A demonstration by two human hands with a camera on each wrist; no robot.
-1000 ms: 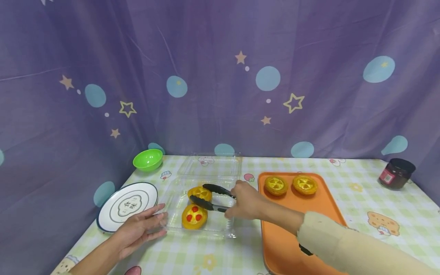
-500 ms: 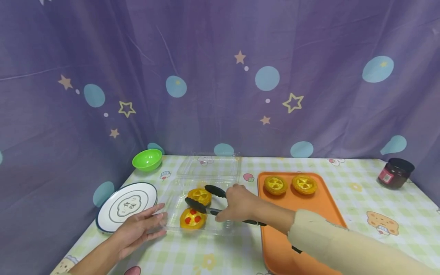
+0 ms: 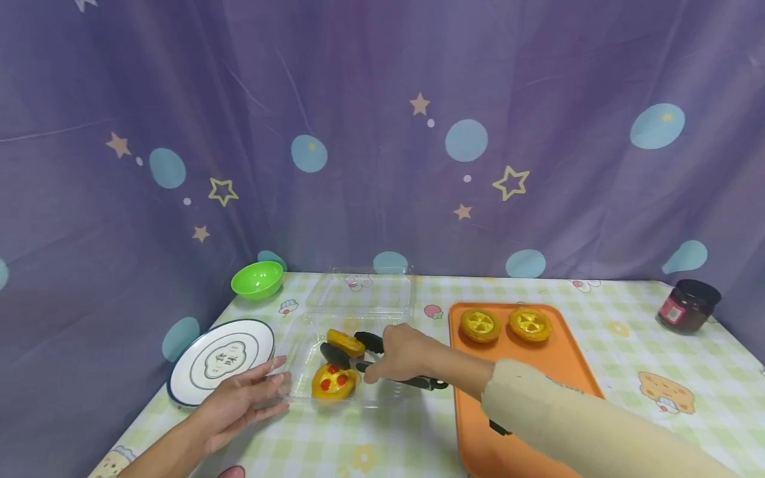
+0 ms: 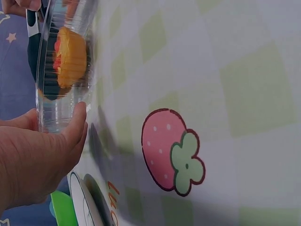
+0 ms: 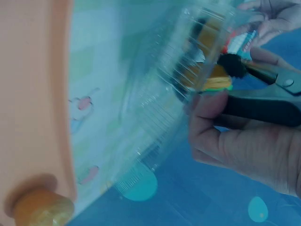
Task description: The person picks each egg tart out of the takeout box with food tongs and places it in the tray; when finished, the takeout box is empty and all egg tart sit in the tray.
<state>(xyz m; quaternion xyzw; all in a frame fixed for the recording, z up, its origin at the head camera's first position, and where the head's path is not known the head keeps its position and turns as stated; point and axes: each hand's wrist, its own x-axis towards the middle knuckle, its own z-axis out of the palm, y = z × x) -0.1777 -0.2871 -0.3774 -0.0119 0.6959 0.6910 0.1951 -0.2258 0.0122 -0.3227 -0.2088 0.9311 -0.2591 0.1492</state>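
Observation:
My right hand (image 3: 403,355) grips black-tipped metal tongs (image 3: 336,356) over a clear plastic container (image 3: 382,393) with its lid (image 3: 361,292) folded back. A yellow tart (image 3: 345,341) stands tilted inside, beside the tong tips; whether they squeeze it is hidden. In front of it lies a tart with red dots (image 3: 333,383), its side showing in the left wrist view as an orange pastry (image 4: 72,56). My left hand (image 3: 242,403) touches the container's left end with extended fingers. In the right wrist view, my right hand (image 5: 249,146) has its thumb and fingers around the tong handles.
To the right, an orange tray (image 3: 526,372) carries two yellow tarts (image 3: 480,325). A white plate (image 3: 221,362) with a dark rim lies at left, with a green bowl (image 3: 258,280) behind it. A dark-lidded jar (image 3: 689,307) stands far right. A purple curtain (image 3: 382,219) hangs behind.
The right hand and tongs have moved slightly left and toward me. The rear tart has gone from lying flat to tilted. The left hand has stayed at the container's end.

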